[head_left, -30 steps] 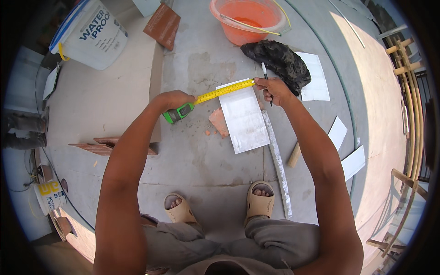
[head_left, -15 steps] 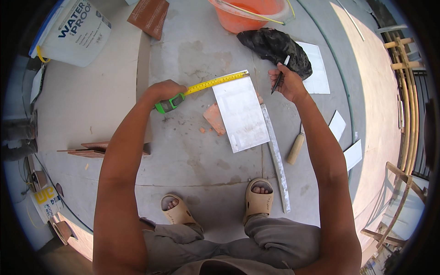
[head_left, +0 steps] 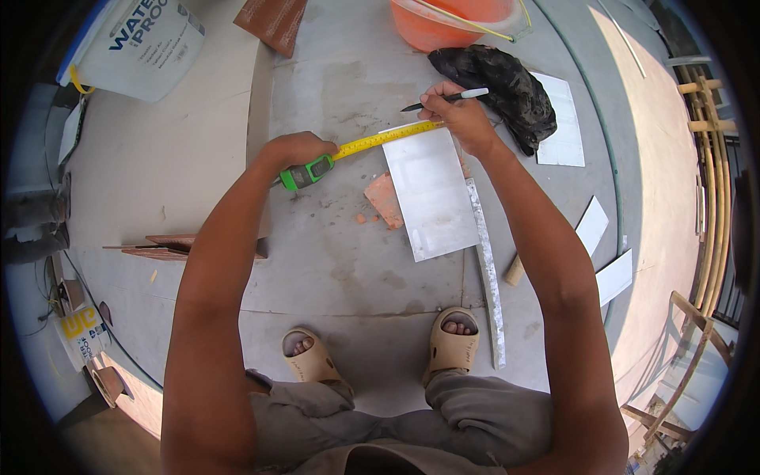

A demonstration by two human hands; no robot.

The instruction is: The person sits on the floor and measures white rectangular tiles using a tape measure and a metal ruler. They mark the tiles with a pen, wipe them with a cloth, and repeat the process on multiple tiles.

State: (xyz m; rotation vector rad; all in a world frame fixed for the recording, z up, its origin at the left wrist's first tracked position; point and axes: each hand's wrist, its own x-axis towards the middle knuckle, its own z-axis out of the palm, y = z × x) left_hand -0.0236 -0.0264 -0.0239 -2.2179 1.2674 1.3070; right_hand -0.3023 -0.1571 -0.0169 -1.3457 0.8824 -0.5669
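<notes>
My left hand grips the green case of a tape measure. Its yellow blade runs right along the far edge of a white rectangular tile lying on the concrete floor. My right hand rests at the tile's far right corner, pinning the blade's end, and holds a black and white pen pointing left. An orange tile shard lies against the tile's left side.
A long metal straightedge lies right of the tile, beside a wooden handle. A black cloth, an orange basin and more white tile pieces lie beyond. A white bucket stands far left. My sandalled feet are below.
The right hand has come back onto the tile's far right corner with the pen, and the tape blade lies along the tile's far edge. The view has shifted a little.
</notes>
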